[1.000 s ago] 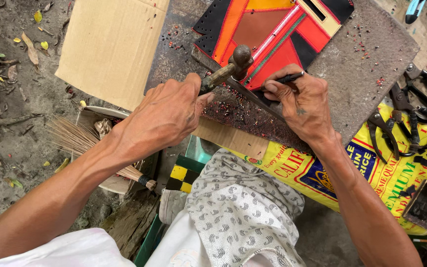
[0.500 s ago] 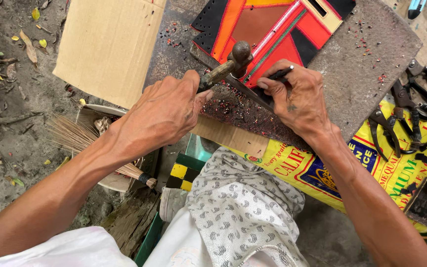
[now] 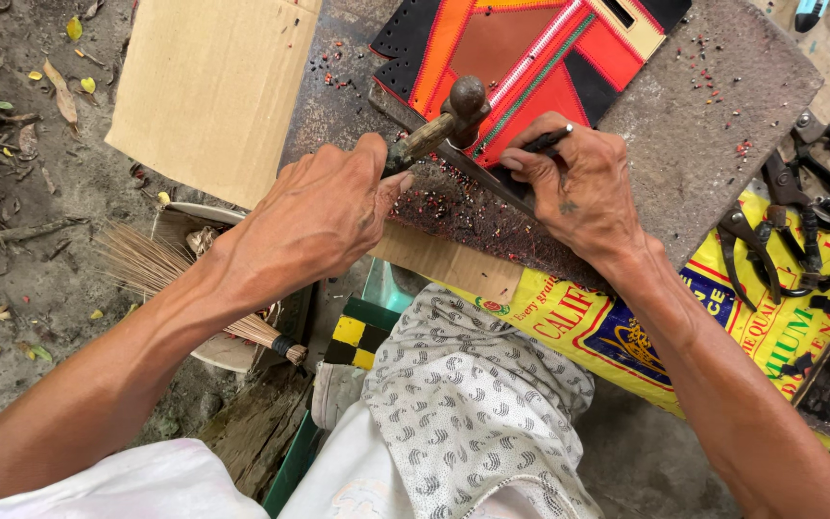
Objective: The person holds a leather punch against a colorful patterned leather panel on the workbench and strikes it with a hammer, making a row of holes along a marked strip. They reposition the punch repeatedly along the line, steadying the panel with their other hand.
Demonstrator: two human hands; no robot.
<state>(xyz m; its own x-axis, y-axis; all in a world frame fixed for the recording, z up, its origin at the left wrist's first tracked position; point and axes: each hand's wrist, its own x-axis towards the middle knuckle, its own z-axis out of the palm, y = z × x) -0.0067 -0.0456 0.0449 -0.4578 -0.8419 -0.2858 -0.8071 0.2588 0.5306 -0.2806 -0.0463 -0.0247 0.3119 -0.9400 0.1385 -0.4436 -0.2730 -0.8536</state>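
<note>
Near the top middle of the frame, a patchwork piece [image 3: 530, 53] of red, orange and black lies flat on a grey slab [image 3: 722, 125]. Right hand [image 3: 583, 187] pinches a thin dark punch [image 3: 542, 142] against its edge, steadying it. Left hand [image 3: 324, 216] is closed around a small hammer [image 3: 449, 120], raised just above. Pliers [image 3: 780, 211] rest at right, a broom [image 3: 175, 279] at left.

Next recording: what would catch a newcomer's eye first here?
The bright patchwork leather piece in orange, red and black, lying at the top on a grey slab. Just below it, the left hand grips a small hammer, while the right hand pinches a thin dark punch against the leather's edge.
</note>
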